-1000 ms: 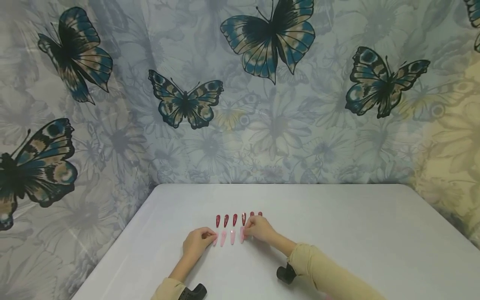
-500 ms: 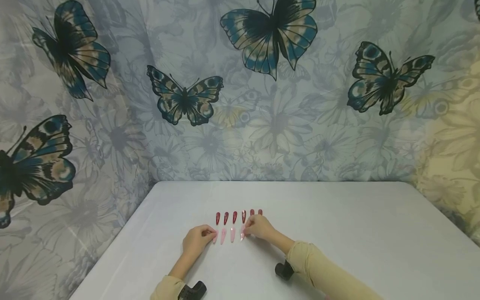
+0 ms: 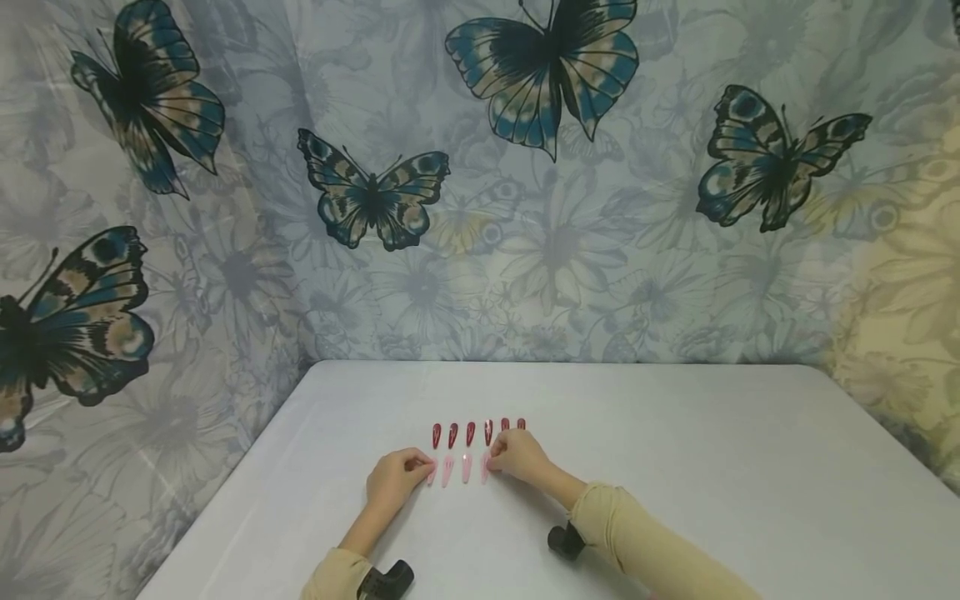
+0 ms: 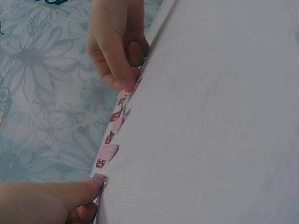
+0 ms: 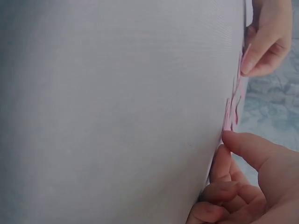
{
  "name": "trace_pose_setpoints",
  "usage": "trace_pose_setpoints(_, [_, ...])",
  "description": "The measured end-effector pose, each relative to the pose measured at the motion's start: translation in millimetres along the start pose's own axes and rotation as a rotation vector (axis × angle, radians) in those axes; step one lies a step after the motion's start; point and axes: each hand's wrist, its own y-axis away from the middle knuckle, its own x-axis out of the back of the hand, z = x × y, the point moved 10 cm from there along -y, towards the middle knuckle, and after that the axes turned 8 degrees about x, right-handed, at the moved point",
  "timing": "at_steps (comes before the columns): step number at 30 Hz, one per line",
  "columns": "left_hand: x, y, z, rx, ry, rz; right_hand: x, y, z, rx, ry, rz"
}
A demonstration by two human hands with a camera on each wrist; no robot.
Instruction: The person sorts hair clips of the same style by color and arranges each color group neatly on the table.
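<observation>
Red snap hair clips [image 3: 453, 436] lie in a row on the white table, with a nearer row of pink snap hair clips below. My left hand [image 3: 393, 482] pinches the leftmost pink clip [image 3: 431, 477] between thumb and fingertips. At the row's right end, my right hand [image 3: 521, 457] pinches another pink clip [image 3: 484, 470] and partly covers the two rightmost red clips. Two pink clips [image 3: 447, 472] lie between the hands. In the right wrist view, the right thumb [image 5: 240, 140] is at the end of a pink clip [image 5: 227, 116].
The white table [image 3: 712, 467] stretches widely to the right and ends at a butterfly-patterned cloth backdrop [image 3: 555, 250]. A black wrist camera [image 3: 386, 581] sits on the left wrist; another black camera [image 3: 566, 542] is on the right.
Both hands stay at the same two pink clips, with only tiny shifts. The right-hand clip's angle changes slightly. The head view tilts a little.
</observation>
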Motion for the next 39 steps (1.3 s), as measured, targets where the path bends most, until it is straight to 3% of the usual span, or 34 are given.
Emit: trace_pose_setpoints(39, [1.0, -0.4, 1.5, 0.014, -0.020, 0.005, 0.0, -0.5, 2.6, -0.077, 0.018, -0.002])
